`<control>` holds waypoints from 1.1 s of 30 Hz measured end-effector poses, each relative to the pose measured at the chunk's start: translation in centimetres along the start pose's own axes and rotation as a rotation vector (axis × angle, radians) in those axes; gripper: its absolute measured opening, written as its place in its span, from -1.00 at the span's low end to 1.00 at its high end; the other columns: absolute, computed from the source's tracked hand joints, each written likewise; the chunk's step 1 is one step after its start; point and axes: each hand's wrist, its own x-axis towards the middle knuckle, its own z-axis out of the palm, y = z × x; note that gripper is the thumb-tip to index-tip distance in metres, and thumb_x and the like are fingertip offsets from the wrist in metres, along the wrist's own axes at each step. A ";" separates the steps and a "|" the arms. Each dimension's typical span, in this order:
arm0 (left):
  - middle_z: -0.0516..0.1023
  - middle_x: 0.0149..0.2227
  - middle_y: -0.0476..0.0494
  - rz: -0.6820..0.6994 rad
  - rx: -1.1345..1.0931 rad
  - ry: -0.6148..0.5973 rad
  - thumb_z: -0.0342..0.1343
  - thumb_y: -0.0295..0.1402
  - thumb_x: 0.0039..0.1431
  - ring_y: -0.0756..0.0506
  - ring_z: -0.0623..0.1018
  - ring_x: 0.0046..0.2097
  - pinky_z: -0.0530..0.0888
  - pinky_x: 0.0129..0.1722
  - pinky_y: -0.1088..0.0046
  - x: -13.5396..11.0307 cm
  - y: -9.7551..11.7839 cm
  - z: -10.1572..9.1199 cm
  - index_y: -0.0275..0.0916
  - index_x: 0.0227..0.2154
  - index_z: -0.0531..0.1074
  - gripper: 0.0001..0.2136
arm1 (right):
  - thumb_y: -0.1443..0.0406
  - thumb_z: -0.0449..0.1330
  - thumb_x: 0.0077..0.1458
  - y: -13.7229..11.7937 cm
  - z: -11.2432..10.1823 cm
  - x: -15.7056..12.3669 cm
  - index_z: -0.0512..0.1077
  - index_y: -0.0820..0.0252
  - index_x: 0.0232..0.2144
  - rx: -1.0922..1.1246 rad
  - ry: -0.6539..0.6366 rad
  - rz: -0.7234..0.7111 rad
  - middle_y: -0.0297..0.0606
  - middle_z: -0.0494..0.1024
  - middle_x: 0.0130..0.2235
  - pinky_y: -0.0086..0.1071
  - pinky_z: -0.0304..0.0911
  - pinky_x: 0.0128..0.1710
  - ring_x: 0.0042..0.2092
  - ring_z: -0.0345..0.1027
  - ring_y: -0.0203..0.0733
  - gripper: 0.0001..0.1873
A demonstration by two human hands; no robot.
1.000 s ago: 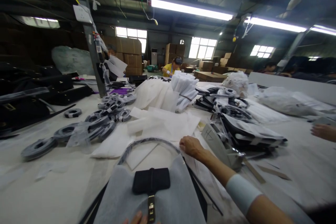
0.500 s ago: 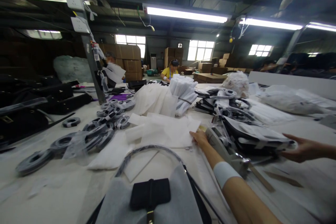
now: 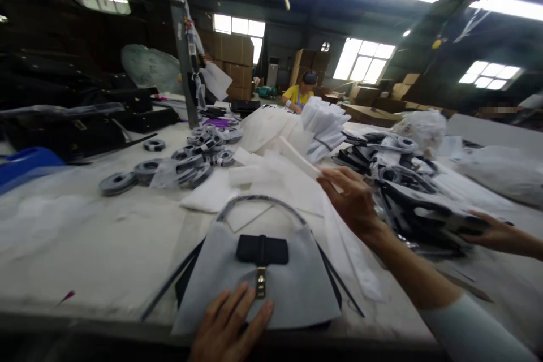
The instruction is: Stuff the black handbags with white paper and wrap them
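Note:
A handbag (image 3: 220,271) lies in front of me, its front covered by a pale grey wrap. A black strap tab (image 3: 275,251) with a gold-coloured clasp (image 3: 261,280) shows over the wrap, and the wrapped handle (image 3: 254,200) arches away from me. My left hand (image 3: 231,319) rests on the bag's lower part beside the clasp, fingers spread. Beyond the bag to the right, my right hand (image 3: 354,201) pinches the edge of a thin white foam sheet (image 3: 294,155), lifted from the sheets (image 3: 292,184) beneath it.
Wrapped strap coils (image 3: 199,153) lie left of the sheets. Rolled white packing (image 3: 324,124) stands behind them. At right, a co-worker's hand (image 3: 494,235) touches a dark bag (image 3: 419,215). A post (image 3: 182,68) rises at the left, near black bags (image 3: 76,130).
My view has turned and shows more of the handbag. My left hand has come into view on it. My right hand has gone from reaching at the sheets to lifting one.

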 end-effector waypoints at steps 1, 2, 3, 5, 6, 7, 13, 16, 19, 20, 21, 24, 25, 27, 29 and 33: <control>0.53 0.07 -0.04 -0.005 -0.045 -0.010 -0.21 -0.52 0.33 -0.08 0.44 0.17 0.17 0.27 0.29 0.2 0.1 -0.5 0.00 0.15 0.37 -0.54 | 0.22 0.12 0.26 -2.4 -0.4 -1.0 0.52 0.09 -0.10 0.002 -0.058 -0.153 -0.22 0.57 -0.18 -0.31 0.28 -0.08 -0.15 0.42 -0.15 -0.76; 0.53 0.07 -0.07 -0.051 -0.091 -0.016 -0.20 -0.54 0.32 -0.09 0.41 0.20 0.16 0.28 0.28 0.4 0.3 -1.1 -0.07 0.16 0.36 -0.55 | 0.27 0.11 0.27 -4.7 -0.7 -2.2 0.51 0.10 -0.09 0.003 -0.139 -0.283 -0.23 0.57 -0.22 -0.32 0.27 -0.12 -0.18 0.41 -0.17 -0.77; 0.53 0.08 -0.11 -0.079 -0.136 -0.041 -0.17 -0.54 0.30 -0.09 0.39 0.21 0.16 0.28 0.29 0.6 0.4 -1.5 -0.17 0.16 0.35 -0.57 | 0.32 0.09 0.29 -6.8 -0.7 -3.5 0.50 0.12 -0.08 0.009 -0.225 -0.381 -0.24 0.57 -0.24 -0.31 0.27 -0.14 -0.21 0.39 -0.18 -0.77; 0.52 0.07 -0.20 -0.135 -0.200 -0.097 -0.13 -0.56 0.27 -0.10 0.37 0.22 0.21 0.26 0.28 1.0 0.5 -2.3 -0.34 0.15 0.32 -0.59 | 0.37 0.05 0.30 -10.1 -0.4 -6.2 0.48 0.19 -0.08 0.030 -0.331 -0.494 -0.22 0.58 -0.24 -0.28 0.25 -0.18 -0.22 0.38 -0.16 -0.76; 0.52 0.07 -0.23 -0.135 -0.222 -0.117 -0.12 -0.58 0.25 -0.11 0.38 0.21 0.24 0.25 0.26 1.1 0.6 -2.6 -0.39 0.13 0.31 -0.60 | 0.38 0.04 0.30 -11.3 0.0 -7.5 0.47 0.21 -0.08 0.038 -0.367 -0.511 -0.20 0.59 -0.24 -0.28 0.25 -0.20 -0.22 0.37 -0.16 -0.76; 0.52 0.07 -0.25 -0.131 -0.235 -0.125 -0.12 -0.58 0.24 -0.12 0.38 0.21 0.27 0.23 0.24 1.1 0.6 -2.8 -0.40 0.11 0.31 -0.61 | 0.38 0.04 0.30 -12.0 0.4 -8.7 0.46 0.22 -0.08 0.044 -0.391 -0.510 -0.19 0.59 -0.23 -0.27 0.25 -0.22 -0.23 0.37 -0.15 -0.77; 0.55 -0.02 -0.24 -0.140 -0.275 -0.082 -0.15 -0.54 0.30 -0.13 0.48 0.07 0.38 0.12 0.21 0.3 0.4 -2.8 -0.31 0.08 0.36 -0.65 | 0.39 0.07 0.28 -12.6 0.7 -12.4 0.42 0.21 -0.01 -0.002 -0.426 -0.481 -0.16 0.59 -0.11 -0.22 0.28 -0.16 -0.16 0.38 -0.09 -0.73; 0.54 -0.03 -0.26 -0.127 -0.284 -0.064 -0.14 -0.55 0.30 -0.13 0.49 0.04 0.42 0.07 0.24 -0.1 0.2 -2.6 -0.31 0.06 0.39 -0.65 | 0.39 0.02 0.29 -12.8 -0.3 -12.8 0.41 0.18 0.02 -0.038 -0.454 -0.474 -0.16 0.59 -0.07 -0.21 0.29 -0.14 -0.15 0.39 -0.09 -0.70; 0.54 -0.06 -0.27 -0.112 -0.309 -0.035 -0.10 -0.57 0.28 -0.14 0.49 0.03 0.43 0.06 0.23 0.0 0.0 -2.8 -0.32 0.03 0.41 -0.67 | 0.42 -0.02 0.30 -13.2 -0.9 -13.0 0.41 0.19 0.03 -0.057 -0.463 -0.469 -0.15 0.59 -0.06 -0.20 0.31 -0.16 -0.15 0.40 -0.08 -0.67; 0.54 -0.07 -0.27 -0.109 -0.319 -0.023 -0.10 -0.57 0.28 -0.14 0.49 0.02 0.44 0.06 0.23 0.0 -0.1 -2.8 -0.32 0.03 0.42 -0.68 | 0.43 -0.03 0.29 -13.3 -0.9 -13.0 0.40 0.21 0.04 -0.062 -0.464 -0.466 -0.14 0.59 -0.06 -0.19 0.32 -0.16 -0.15 0.40 -0.07 -0.66; 0.54 -0.08 -0.27 -0.109 -0.328 -0.018 -0.10 -0.58 0.28 -0.14 0.49 0.01 0.45 0.05 0.23 0.0 -0.1 -2.9 -0.33 0.03 0.42 -0.67 | 0.43 -0.04 0.29 -13.4 -0.9 -13.1 0.40 0.22 0.04 -0.066 -0.467 -0.464 -0.14 0.59 -0.05 -0.19 0.32 -0.17 -0.15 0.40 -0.06 -0.65; 0.53 -0.09 -0.26 -0.107 -0.366 0.005 -0.10 -0.59 0.28 -0.12 0.49 -0.01 0.45 0.05 0.25 -0.1 -0.3 -3.0 -0.33 0.03 0.41 -0.67 | 0.43 -0.05 0.29 -13.2 -0.7 -13.6 0.40 0.22 0.05 -0.053 -0.476 -0.441 -0.14 0.58 -0.01 -0.16 0.35 -0.15 -0.11 0.42 -0.03 -0.63; 0.53 -0.10 -0.25 -0.108 -0.386 0.018 -0.10 -0.59 0.29 -0.11 0.49 -0.03 0.45 0.04 0.28 -0.1 -0.3 -3.0 -0.33 0.03 0.41 -0.67 | 0.43 -0.05 0.29 -13.1 -0.6 -13.8 0.40 0.21 0.05 -0.035 -0.476 -0.433 -0.15 0.57 0.01 -0.14 0.36 -0.12 -0.07 0.41 -0.02 -0.63; 0.53 -0.16 -0.23 -0.115 -0.426 0.044 -0.09 -0.59 0.30 -0.08 0.50 -0.09 0.47 -0.01 0.36 -0.3 -0.5 -3.0 -0.34 0.00 0.42 -0.70 | 0.42 -0.06 0.30 -12.8 -0.3 -14.3 0.41 0.19 0.05 0.010 -0.459 -0.430 -0.17 0.54 0.05 -0.06 0.32 0.03 0.07 0.36 0.01 -0.63; 0.53 -0.22 -0.19 -0.128 -0.450 0.056 -0.04 -0.59 0.28 -0.05 0.50 -0.16 0.48 -0.09 0.42 -0.3 -0.5 -3.1 -0.35 -0.05 0.45 -0.74 | 0.42 -0.08 0.31 -12.5 -0.1 -14.9 0.41 0.20 0.05 0.043 -0.446 -0.436 -0.17 0.52 0.09 0.04 0.21 0.18 0.19 0.27 0.02 -0.63; 0.50 -0.37 -0.09 -0.154 -0.382 0.081 0.09 -0.56 0.23 -0.03 0.47 -0.30 0.45 -0.24 0.44 0.7 0.0 -4.4 -0.30 -0.21 0.48 -0.87 | 0.43 -0.10 0.30 -12.4 0.1 -15.8 0.40 0.26 0.07 0.047 -0.449 -0.453 -0.09 0.47 0.14 0.00 0.24 0.21 0.22 0.26 0.00 -0.61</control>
